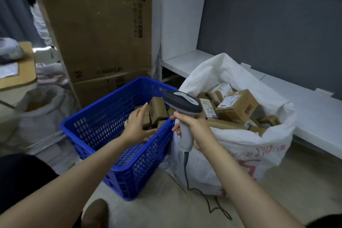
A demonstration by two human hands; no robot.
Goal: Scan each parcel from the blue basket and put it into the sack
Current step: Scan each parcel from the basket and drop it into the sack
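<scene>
A blue basket (103, 127) stands on the floor at centre and holds a few small cardboard parcels (157, 109) at its far right end. My left hand (137, 126) reaches into the basket and closes around one brown parcel (147, 122), thumb underneath and fingers over its top. My right hand (192, 126) grips the handle of a grey barcode scanner (182, 103), held upright over the basket's right rim with its head tipped toward the parcels. To the right, the white sack (240, 146) stands open with several labelled parcels (236, 105) piled inside.
The scanner's cable (203, 194) trails over the floor in front of the sack. Tall cardboard boxes (100, 27) rise behind the basket. A white shelf unit (181, 61) runs behind the sack. Another sack (40, 113) stands at the left. A person in white stands far left.
</scene>
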